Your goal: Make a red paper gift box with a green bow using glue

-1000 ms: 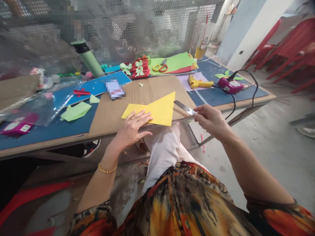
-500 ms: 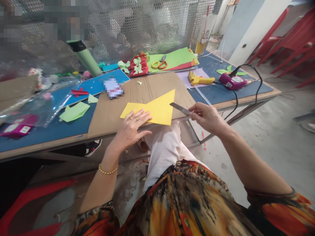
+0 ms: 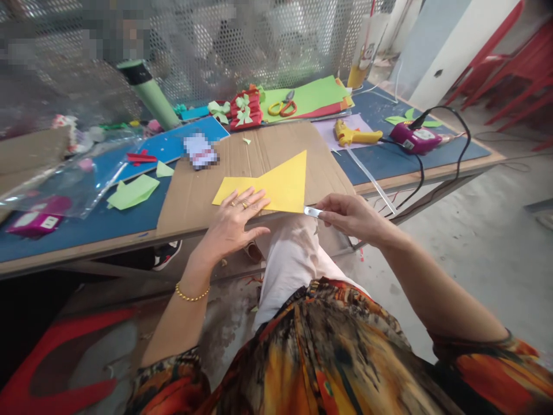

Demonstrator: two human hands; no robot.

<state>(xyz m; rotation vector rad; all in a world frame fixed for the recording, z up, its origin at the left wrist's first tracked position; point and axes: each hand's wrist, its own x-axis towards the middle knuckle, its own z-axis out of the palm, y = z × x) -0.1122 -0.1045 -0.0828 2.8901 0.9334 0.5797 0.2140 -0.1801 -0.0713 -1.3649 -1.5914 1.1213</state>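
Observation:
A folded sheet of yellow paper (image 3: 280,187) lies on the brown cardboard (image 3: 194,199), near the table's front edge. My left hand (image 3: 239,216) rests flat on its lower left part with fingers spread, pressing it down. My right hand (image 3: 349,216) pinches a small knife (image 3: 311,212) at the paper's lower right corner. Only a short, shiny piece of the knife shows there. The rest of its blade is out of sight, apparently under or between the paper layers.
A yellow glue gun (image 3: 356,136) lies on purple paper at the right, with a glue stick hanging past the edge. Scissors (image 3: 283,106) sit on green sheets behind. To the left are a phone (image 3: 200,151), green paper scraps (image 3: 135,192) and a green bottle (image 3: 151,98).
My right hand has moved slightly left and down, bringing the knife to the paper's corner. Its dark blade, fully visible before, is now mostly hidden. My left hand stays on the paper.

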